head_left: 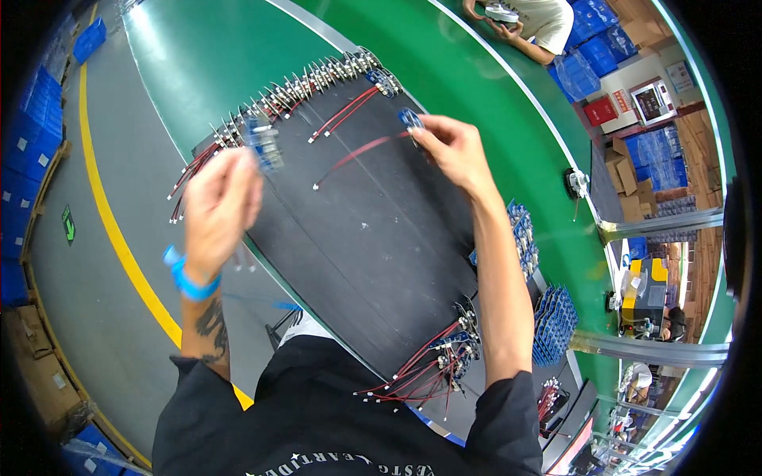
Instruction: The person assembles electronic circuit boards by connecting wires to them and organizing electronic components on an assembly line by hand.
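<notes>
Between the thumb and fingers of my right hand (452, 151) is a small blue circuit board (409, 118), raised over the dark mat. A red wire lead with a white plug trails from it to the left, smeared by motion. My left hand (222, 198), with a blue wristband, is closed and blurred. At its fingertips a blue and silver circuit board (264, 145) shows, also smeared. A row of circuit boards (305, 82) stands on edge along the mat's far side, next to both hands. One more board (384, 82) lies at the far corner, its red wires pointing towards me.
The black-topped table (357, 238) stretches out before me. A tangle of wired boards (452, 353) lies at its near right corner. Stacked blue boards (554, 325) stand to the right. Beyond the green strip a person (548, 28) handles a white part. Blue crates (32, 159) line the left.
</notes>
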Motion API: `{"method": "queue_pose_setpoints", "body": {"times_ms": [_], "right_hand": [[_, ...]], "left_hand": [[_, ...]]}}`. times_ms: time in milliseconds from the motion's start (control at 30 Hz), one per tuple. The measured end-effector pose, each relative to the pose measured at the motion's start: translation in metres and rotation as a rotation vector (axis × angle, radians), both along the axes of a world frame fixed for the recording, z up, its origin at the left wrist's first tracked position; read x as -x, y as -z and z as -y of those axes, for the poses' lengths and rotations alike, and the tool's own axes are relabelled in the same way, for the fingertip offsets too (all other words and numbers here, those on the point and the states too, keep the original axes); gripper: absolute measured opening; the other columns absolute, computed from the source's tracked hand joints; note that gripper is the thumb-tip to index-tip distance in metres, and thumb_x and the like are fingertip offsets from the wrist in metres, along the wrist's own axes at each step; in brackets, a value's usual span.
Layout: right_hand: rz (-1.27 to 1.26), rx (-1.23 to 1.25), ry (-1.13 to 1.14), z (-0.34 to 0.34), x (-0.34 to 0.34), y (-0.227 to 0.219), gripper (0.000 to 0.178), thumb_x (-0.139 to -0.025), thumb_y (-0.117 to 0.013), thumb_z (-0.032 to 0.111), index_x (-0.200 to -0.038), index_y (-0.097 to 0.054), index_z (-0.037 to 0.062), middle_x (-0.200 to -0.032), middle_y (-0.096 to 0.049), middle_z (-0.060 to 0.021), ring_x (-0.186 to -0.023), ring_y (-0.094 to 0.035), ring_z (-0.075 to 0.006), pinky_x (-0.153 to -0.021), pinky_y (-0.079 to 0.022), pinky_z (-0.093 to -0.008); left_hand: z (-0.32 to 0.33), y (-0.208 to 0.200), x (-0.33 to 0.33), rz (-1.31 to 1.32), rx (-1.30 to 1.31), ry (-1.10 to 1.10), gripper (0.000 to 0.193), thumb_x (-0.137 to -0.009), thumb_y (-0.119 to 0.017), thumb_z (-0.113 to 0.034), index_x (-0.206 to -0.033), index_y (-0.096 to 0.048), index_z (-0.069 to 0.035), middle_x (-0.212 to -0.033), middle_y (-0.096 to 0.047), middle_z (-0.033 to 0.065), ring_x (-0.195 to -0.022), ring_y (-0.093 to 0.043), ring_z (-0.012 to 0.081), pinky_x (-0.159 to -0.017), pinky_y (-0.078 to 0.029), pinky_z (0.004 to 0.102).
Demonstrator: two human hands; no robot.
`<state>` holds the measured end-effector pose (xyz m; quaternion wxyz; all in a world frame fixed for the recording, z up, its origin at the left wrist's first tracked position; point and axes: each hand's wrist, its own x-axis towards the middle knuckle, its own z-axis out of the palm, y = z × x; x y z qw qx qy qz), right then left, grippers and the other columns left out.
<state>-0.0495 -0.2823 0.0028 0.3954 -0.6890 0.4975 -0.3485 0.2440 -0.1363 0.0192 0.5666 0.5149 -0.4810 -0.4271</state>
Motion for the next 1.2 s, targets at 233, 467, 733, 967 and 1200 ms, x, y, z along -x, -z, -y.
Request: {"method": "queue_pose_setpoints", "body": {"times_ms": [233,467,733,967,1200], "right_hand": [[-0.052,0.37,0.26,0.063,-0.065,0.03,0.018,-0.079,-0.075,0.016,-0.089,-0.073,0.0004,-0.079,-0.069,-0.014,-0.069,-0.065,-0.0202,-0.064,-0.05,-0.0345],[-0.28,0.513,0.395,0.066,-0.068,0.07,0.034,-0.077,-0.076,0.024,-0.099,-0.069,-0.0007,-0.089,-0.063,-0.0165,-0.082,-0.063,-0.0282,-0.072,-0.05,-0.0388],[-0.218,0.43,0.408,0.058,-0.066,0.072,0.016,-0.083,-0.066,0.013,-0.094,-0.065,0.0011,-0.09,-0.062,-0.015,-0.083,-0.064,-0.0311,-0.074,-0.051,-0.0416],[-0.167,0.548,0.417,0.058,-0.071,0.07,0.012,-0.084,-0.067,0.012,-0.092,-0.064,0.0038,-0.085,-0.061,-0.0091,-0.073,-0.061,-0.0231,-0.066,-0.049,-0.0361],[-0.269,0.56,0.383,0.062,-0.072,0.071,0.012,-0.085,-0.065,0.015,-0.093,-0.066,0.0061,-0.087,-0.062,-0.0092,-0.075,-0.064,-0.0271,-0.067,-0.05,-0.0387]], "left_hand": [[-0.078,0.004,-0.021,-0.291,0.148,-0.105,0.023,-0.101,-0.049,-0.02,-0.1,-0.054,0.003,-0.056,-0.049,0.0024,-0.04,-0.042,0.0072,-0.038,-0.032,0.0212],[-0.044,0.018,0.017,-0.254,-0.066,0.074,0.019,-0.102,-0.048,-0.014,-0.096,-0.057,0.003,-0.061,-0.053,0.0015,-0.044,-0.045,0.0055,-0.041,-0.035,0.0201],[0.077,0.001,0.051,-0.205,0.048,0.027,0.025,-0.104,-0.044,-0.022,-0.094,-0.054,-0.002,-0.062,-0.049,0.0001,-0.04,-0.042,0.0058,-0.035,-0.03,0.0204],[0.141,0.022,0.071,-0.315,0.234,-0.217,0.028,-0.102,-0.048,-0.025,-0.109,-0.06,-0.001,-0.063,-0.05,-0.0009,-0.042,-0.043,0.0047,-0.034,-0.03,0.0194],[0.149,0.05,0.075,-0.216,0.13,-0.099,0.028,-0.102,-0.051,-0.025,-0.103,-0.063,0.0,-0.062,-0.053,-0.0009,-0.041,-0.044,0.0045,-0.035,-0.033,0.0193]]}}
